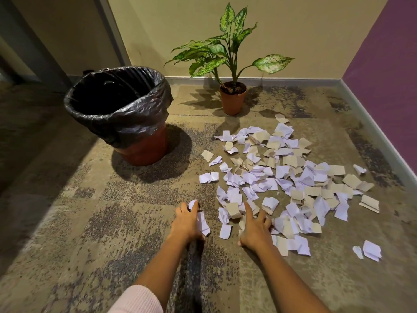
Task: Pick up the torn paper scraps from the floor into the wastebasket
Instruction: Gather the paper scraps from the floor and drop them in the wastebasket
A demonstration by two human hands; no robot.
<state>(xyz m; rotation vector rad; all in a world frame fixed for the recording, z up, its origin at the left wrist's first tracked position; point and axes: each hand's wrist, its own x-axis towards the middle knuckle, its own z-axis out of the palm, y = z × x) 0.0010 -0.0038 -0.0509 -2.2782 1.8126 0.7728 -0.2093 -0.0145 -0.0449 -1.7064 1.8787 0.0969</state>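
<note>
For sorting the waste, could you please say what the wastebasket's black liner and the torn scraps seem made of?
Crinkled black liner: likely thin plastic film; wrinkled, shiny highlights. Torn white and beige scraps: matte paper, the beige perhaps thin card; ragged edges, creases.

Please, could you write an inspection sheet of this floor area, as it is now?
Surface: patterned carpet, brown and grey patches.
Job's things: paper scraps, white and beige, strewn on the carpet to the right of the wastebasket; the basket stands upright with a black liner, its inside too dark to read.
Clutter: potted plant, upright by the far wall, apart from the scraps.
Hands: left hand grips a few white scraps; right hand rests on the near scraps, fingers spread.
Cables: nothing seen.
Surroundings: beige wall behind, purple wall at right.
</note>
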